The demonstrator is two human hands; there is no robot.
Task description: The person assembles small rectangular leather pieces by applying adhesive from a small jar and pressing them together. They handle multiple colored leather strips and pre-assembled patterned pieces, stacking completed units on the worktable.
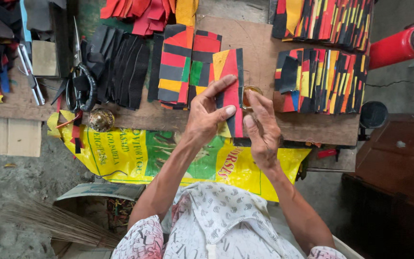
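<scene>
Head view: left hand pinches a patchwork piece flat at board centre, steadying it; right hand, fingers curled, touches its 3 o'clock edge; scissors at 9 o'clock.

Soft, even daylight fills the scene, with no hard glare; the wooden board is bright and sharply in focus; below it the yellow sack shines slightly; right of the board the dark cabinet sinks into shadow; beyond the board's corners, wide-lens bending shows.
</scene>
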